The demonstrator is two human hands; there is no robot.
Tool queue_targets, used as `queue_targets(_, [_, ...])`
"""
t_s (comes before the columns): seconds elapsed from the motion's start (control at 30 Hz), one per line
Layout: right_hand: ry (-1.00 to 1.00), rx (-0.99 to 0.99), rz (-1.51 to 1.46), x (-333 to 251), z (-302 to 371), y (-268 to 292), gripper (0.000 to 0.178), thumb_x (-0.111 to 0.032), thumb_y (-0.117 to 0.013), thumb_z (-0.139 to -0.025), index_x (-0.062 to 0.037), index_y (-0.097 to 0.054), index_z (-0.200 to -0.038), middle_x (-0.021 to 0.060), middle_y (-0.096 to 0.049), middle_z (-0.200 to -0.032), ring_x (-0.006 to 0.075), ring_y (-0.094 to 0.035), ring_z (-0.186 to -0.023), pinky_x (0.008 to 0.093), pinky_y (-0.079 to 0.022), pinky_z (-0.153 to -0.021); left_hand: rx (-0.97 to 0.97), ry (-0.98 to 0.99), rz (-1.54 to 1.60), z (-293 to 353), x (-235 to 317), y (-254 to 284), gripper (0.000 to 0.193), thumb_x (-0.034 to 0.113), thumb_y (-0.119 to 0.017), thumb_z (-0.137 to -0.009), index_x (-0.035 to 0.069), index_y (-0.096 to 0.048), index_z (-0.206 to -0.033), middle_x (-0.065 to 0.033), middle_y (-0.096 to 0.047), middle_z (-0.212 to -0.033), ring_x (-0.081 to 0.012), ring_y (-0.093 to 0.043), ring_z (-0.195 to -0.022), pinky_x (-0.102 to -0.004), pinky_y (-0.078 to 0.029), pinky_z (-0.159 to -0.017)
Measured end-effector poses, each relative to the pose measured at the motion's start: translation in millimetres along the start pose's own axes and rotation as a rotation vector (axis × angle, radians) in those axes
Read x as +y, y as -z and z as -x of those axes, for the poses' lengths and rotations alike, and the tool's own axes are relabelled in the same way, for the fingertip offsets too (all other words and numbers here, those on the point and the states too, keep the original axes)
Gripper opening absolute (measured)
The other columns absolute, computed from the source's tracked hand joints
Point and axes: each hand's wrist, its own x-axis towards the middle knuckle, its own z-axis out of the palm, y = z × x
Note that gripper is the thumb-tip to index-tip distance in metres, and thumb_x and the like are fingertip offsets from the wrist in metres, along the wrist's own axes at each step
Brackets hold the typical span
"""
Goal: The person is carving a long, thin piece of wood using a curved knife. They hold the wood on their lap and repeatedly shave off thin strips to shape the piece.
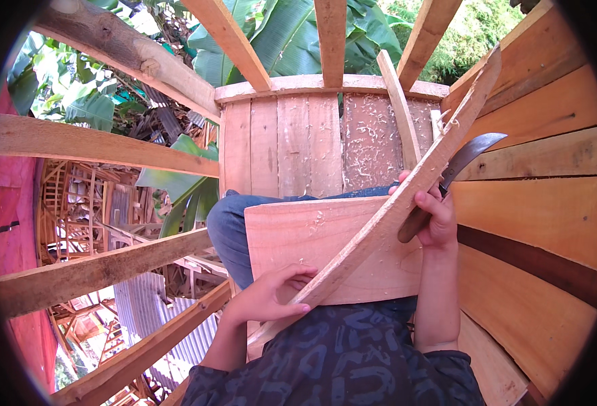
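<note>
A long wooden strip (373, 237) with a rough, splintered edge slants from my waist up to the far right. My left hand (274, 292) is closed around its lower part, thumb on the near side and fingers on the far side. In my right hand (439, 215) is a knife (471, 157), its brown handle in the palm and its curved blade pointing up and right. The fingers of that hand also touch the strip's edge. Below the strip, a flat wooden board (288, 237) lies across my lap, with a few curled shavings on it.
Another narrow strip (400, 111) leans against the far rail (291, 86). Shavings are scattered on the plank floor (373, 135). A plank wall (535, 210) stands close on my right; spaced wooden bars (102, 271) line the left, with leaves and corrugated sheets beyond.
</note>
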Motion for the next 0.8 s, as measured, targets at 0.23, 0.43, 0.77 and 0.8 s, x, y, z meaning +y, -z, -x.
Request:
queue_targets(0.23, [0.081,-0.05,0.043,-28.6,0.5,-32.5,0.033,-0.012,-0.069,-0.08,-0.0018,-0.048,-0.104,0.0159,-0.062,-0.109,0.029,-0.064,-0.103,0.0381,-0.053,-0.087,-0.248,0.059,-0.159,-11.8,2.7,8.5,0.064,0.026,-0.078,-0.077,-0.001,-0.05,-0.128,-0.0172,-0.062,-0.112,-0.0258,-0.061,-0.103,-0.0338,-0.046,-0.089])
queue_targets(0.43, [0.168,0.113,0.012,-49.1,-1.3,-48.5,0.032,-0.005,-0.07,-0.079,-0.0137,-0.04,-0.071,0.0146,-0.063,-0.095,0.0188,-0.063,-0.083,0.0316,-0.051,-0.075,-0.153,-0.086,-0.192,-22.9,-0.1,-1.9,0.054,0.02,-0.07,-0.082,-0.001,-0.05,-0.128,-0.0149,-0.062,-0.113,-0.027,-0.061,-0.103,-0.0342,-0.046,-0.09])
queue_targets(0.77, [0.283,0.397,0.471,-63.2,12.9,-60.6,0.044,-0.008,-0.077,-0.079,-0.015,-0.038,-0.059,-0.0043,-0.049,-0.06,0.005,-0.048,-0.055,0.022,-0.041,-0.053,-0.205,0.019,-0.066,-22.8,0.4,-9.7,0.058,0.028,-0.071,-0.08,-0.004,-0.05,-0.123,-0.0193,-0.062,-0.11,-0.0296,-0.06,-0.105,-0.0367,-0.045,-0.091])
queue_targets(0.8, [0.306,0.416,0.526,-65.7,15.7,-61.8,0.045,-0.008,-0.077,-0.079,-0.0148,-0.038,-0.059,-0.0042,-0.048,-0.059,0.0051,-0.048,-0.054,0.0221,-0.041,-0.052,-0.16,0.004,-0.136,-23.8,8.5,-10.2,0.061,0.03,-0.073,-0.08,-0.005,-0.05,-0.124,-0.0207,-0.062,-0.11,-0.0308,-0.06,-0.105,-0.0372,-0.045,-0.091])
